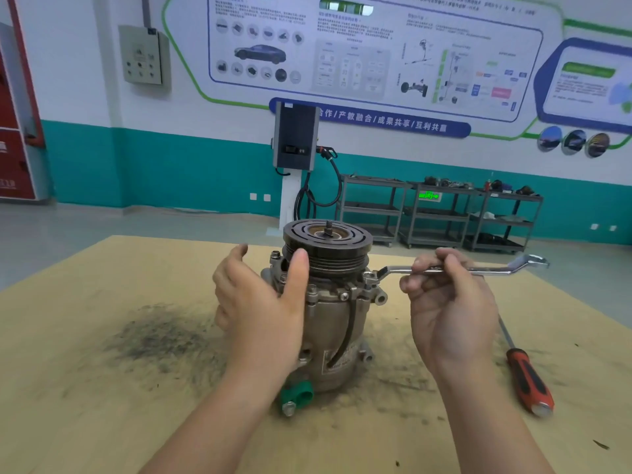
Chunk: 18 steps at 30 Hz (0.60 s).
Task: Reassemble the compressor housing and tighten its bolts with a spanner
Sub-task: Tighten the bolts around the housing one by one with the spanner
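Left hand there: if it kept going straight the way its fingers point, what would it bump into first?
Probably the dark grooved pulley atop the silver compressor body. The left hand is open, fingers pointing up and away, thumb apparently already at the pulley's rim; depth is unclear from this single view.

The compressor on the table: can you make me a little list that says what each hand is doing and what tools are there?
compressor: stands upright on the table, pulley on top
left hand: open, thumb against the pulley
right hand: holds the spanner
spanner: ring end sits on a bolt at the housing's upper right
screwdriver: lies on the table to the right, untouched
table: dark smudges left of the compressor
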Motion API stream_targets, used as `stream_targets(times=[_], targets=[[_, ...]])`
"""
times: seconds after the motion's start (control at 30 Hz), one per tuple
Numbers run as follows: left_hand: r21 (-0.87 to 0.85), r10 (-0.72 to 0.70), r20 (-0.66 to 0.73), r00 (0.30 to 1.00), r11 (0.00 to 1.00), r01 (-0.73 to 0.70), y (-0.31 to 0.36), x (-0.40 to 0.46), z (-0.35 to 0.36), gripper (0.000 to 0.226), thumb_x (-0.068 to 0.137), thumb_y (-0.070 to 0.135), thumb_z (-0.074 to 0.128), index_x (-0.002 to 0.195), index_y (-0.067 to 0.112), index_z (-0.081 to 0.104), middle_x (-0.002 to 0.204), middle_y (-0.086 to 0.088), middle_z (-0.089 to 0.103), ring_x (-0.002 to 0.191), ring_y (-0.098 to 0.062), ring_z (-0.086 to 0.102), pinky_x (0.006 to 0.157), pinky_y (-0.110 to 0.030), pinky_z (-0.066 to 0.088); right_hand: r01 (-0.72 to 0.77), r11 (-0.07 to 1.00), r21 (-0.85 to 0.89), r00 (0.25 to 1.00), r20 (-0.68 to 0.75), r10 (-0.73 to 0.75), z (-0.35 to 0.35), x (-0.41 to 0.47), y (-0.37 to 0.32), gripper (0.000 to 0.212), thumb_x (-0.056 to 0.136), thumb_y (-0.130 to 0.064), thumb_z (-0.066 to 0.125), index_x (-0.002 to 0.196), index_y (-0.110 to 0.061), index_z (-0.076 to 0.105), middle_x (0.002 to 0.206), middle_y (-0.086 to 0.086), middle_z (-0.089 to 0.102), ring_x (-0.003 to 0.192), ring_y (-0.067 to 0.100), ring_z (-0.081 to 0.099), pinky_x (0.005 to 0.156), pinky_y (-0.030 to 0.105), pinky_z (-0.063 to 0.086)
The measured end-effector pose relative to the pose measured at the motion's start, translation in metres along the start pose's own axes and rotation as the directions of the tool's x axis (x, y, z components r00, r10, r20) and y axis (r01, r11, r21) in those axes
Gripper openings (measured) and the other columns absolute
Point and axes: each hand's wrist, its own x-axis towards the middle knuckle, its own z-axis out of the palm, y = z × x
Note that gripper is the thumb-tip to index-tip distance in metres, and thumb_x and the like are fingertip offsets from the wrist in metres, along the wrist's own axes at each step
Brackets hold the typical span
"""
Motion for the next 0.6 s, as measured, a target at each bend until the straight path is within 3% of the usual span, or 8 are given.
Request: stream_targets(times=[0.1,0.17,0.2,0.27,0.37,0.47,0.53,0.6], targets=[[-0.19,0.006,0.203,0.979,0.981,0.033,-0.016,0.027,-0.011,0.104,0.065,0.077,0.038,0.15,0.018,0.033,0.152,0.004,0.038,0.133,-0.003,0.037,0.105,-0.019,0.03,-0.204,0.979,0.009,0.979,-0.027,0.204,0.002,0.014,-0.005,0.022,0.098,-0.003,0.036,0.089,-0.009,0.055,0.061,0.005,0.061,0.045,0.015,0.049,0.048,0.022,0.046],[-0.229,0.012,0.331,0.944,0.971,0.068,-0.028,0.037,-0.015,0.102,0.065,0.077,0.043,0.151,0.023,0.033,0.143,0.015,0.043,0.114,0.017,0.045,0.086,0.002,0.032,-0.346,0.937,-0.035,0.937,-0.066,0.344,0.002,0.023,-0.007,0.017,0.095,-0.005,0.041,0.095,-0.009,0.057,0.063,0.003,0.061,0.046,0.013,0.048,0.046,0.022,0.046],[-0.242,0.019,0.379,0.925,0.967,0.079,-0.032,0.039,-0.015,0.103,0.065,0.081,0.047,0.151,0.025,0.034,0.136,0.02,0.044,0.103,0.026,0.047,0.076,0.005,0.033,-0.391,0.919,-0.051,0.919,-0.075,0.387,0.0,0.025,-0.007,0.017,0.094,-0.005,0.042,0.099,-0.009,0.058,0.064,0.001,0.06,0.047,0.012,0.047,0.046,0.022,0.046],[-0.262,0.037,0.455,0.89,0.961,0.094,-0.037,0.039,-0.012,0.11,0.061,0.089,0.059,0.149,0.029,0.035,0.129,0.024,0.05,0.102,0.022,0.05,0.074,0.0,0.041,-0.414,0.91,-0.031,0.909,-0.072,0.411,-0.006,0.025,-0.004,0.021,0.092,-0.007,0.043,0.106,-0.011,0.059,0.065,-0.001,0.058,0.048,0.011,0.044,0.045,0.022,0.043],[-0.279,0.032,0.509,0.86,0.951,0.13,-0.041,0.04,-0.008,0.109,0.051,0.072,0.076,0.145,0.031,0.037,0.131,0.014,0.055,0.114,0.001,0.057,0.085,-0.014,0.053,-0.359,0.933,0.022,0.931,-0.057,0.359,-0.011,0.018,-0.003,0.029,0.08,-0.006,0.045,0.105,-0.014,0.057,0.064,-0.003,0.054,0.047,0.011,0.039,0.045,0.023,0.038],[-0.266,0.047,0.539,0.841,0.957,0.117,-0.044,0.041,-0.009,0.1,0.05,0.057,0.082,0.137,0.036,0.037,0.135,0.009,0.053,0.118,-0.004,0.056,0.094,-0.022,0.052,-0.282,0.957,0.067,0.957,-0.051,0.286,-0.011,0.008,-0.005,0.03,0.067,-0.007,0.048,0.095,-0.013,0.058,0.063,-0.002,0.054,0.047,0.013,0.039,0.05,0.026,0.036],[-0.265,0.063,0.558,0.828,0.958,0.106,-0.046,0.042,-0.009,0.108,0.046,0.057,0.084,0.14,0.034,0.035,0.137,0.007,0.051,0.121,-0.006,0.056,0.097,-0.022,0.051,-0.132,0.99,-0.057,0.99,-0.058,0.129,-0.011,-0.006,-0.005,0.024,0.075,-0.002,0.044,0.08,-0.017,0.062,0.063,0.001,0.058,0.048,0.014,0.044,0.055,0.028,0.036],[-0.255,0.063,0.564,0.823,0.962,0.101,-0.048,0.042,-0.009,0.122,0.042,0.062,0.083,0.147,0.03,0.03,0.141,0.006,0.049,0.125,-0.009,0.054,0.105,-0.029,0.048,0.15,0.946,-0.287,0.988,0.016,-0.152,-0.01,-0.026,-0.004,0.031,0.078,-0.001,0.045,0.071,-0.024,0.064,0.067,0.003,0.064,0.055,0.015,0.053,0.056,0.025,0.042]])
